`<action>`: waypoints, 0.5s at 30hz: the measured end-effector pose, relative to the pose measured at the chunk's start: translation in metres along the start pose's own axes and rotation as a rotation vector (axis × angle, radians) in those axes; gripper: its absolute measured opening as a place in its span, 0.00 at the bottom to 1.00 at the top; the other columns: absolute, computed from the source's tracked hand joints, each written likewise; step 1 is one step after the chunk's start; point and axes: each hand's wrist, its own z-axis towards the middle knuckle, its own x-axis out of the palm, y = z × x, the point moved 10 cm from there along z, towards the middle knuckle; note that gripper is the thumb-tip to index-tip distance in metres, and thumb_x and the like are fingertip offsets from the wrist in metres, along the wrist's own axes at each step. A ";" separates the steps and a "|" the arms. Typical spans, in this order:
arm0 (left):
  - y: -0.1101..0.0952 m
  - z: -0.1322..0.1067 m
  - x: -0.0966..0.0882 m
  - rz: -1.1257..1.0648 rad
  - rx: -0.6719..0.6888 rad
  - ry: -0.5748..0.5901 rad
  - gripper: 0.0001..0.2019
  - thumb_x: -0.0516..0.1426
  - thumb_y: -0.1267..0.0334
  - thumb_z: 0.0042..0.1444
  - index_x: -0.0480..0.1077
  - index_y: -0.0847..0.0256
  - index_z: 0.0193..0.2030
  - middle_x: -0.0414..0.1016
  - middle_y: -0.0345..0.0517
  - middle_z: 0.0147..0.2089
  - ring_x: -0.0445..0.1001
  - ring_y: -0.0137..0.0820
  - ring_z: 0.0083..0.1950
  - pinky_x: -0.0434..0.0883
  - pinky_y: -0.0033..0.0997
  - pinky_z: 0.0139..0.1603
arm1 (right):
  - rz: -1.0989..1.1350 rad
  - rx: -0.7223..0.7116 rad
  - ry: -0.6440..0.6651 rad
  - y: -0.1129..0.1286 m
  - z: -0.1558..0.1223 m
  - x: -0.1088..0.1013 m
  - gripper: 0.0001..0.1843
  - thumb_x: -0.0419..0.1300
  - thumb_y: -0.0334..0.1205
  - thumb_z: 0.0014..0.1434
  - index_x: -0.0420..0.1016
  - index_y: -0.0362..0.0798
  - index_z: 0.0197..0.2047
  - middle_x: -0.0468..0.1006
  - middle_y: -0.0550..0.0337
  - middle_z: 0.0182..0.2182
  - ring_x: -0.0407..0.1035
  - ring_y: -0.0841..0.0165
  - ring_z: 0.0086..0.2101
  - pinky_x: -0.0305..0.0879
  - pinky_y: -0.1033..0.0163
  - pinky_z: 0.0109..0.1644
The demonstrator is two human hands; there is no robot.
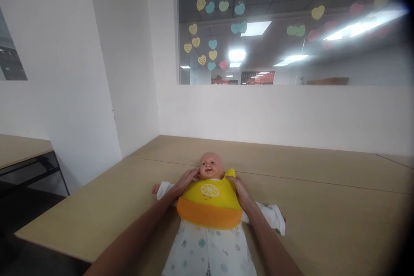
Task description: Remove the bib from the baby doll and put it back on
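A baby doll (211, 164) lies on its back on the table, its head away from me and its arms spread out. It wears a white printed outfit (207, 246). Over its chest lies a yellow bib (210, 200) with a lemon-slice print and an orange lower pocket. My left hand (187, 181) is closed at the left side of the doll's neck, on the bib's upper edge; its fingertips are partly hidden. My right hand (241, 190) grips the bib's upper right side, where a yellow strap end (230, 172) sticks up beside the neck.
The wooden table (323, 215) runs back to a white wall (274, 112), with seams between its boards. A window (258, 43) with heart-shaped sticky notes is above. A second table (24, 151) stands at the left beyond a gap, beside a white pillar (123, 60).
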 end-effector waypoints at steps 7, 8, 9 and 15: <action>0.008 -0.001 -0.002 -0.026 -0.014 -0.029 0.28 0.50 0.42 0.65 0.75 0.59 0.58 0.74 0.53 0.65 0.71 0.41 0.64 0.70 0.38 0.62 | -0.004 -0.018 0.007 -0.004 0.006 -0.003 0.26 0.69 0.45 0.43 0.73 0.43 0.45 0.80 0.56 0.33 0.75 0.63 0.32 0.71 0.62 0.36; 0.008 -0.001 -0.003 -0.028 -0.019 -0.039 0.28 0.50 0.42 0.65 0.75 0.59 0.59 0.74 0.53 0.65 0.71 0.41 0.64 0.70 0.38 0.61 | -0.002 -0.024 0.008 -0.004 0.006 -0.003 0.26 0.69 0.45 0.43 0.74 0.43 0.45 0.80 0.56 0.33 0.75 0.64 0.33 0.71 0.62 0.37; 0.008 -0.001 -0.004 -0.034 -0.026 -0.053 0.27 0.50 0.42 0.65 0.75 0.58 0.59 0.74 0.53 0.65 0.71 0.41 0.64 0.70 0.38 0.61 | -0.002 -0.030 0.008 -0.003 0.006 -0.003 0.26 0.69 0.45 0.44 0.74 0.43 0.46 0.80 0.57 0.33 0.75 0.64 0.33 0.71 0.62 0.37; -0.005 -0.003 -0.003 -0.078 -0.046 -0.083 0.30 0.52 0.38 0.64 0.77 0.62 0.55 0.79 0.54 0.58 0.73 0.42 0.61 0.69 0.40 0.63 | -0.016 -0.027 -0.020 0.001 0.000 -0.004 0.28 0.70 0.47 0.43 0.73 0.44 0.46 0.80 0.56 0.33 0.75 0.63 0.32 0.71 0.62 0.37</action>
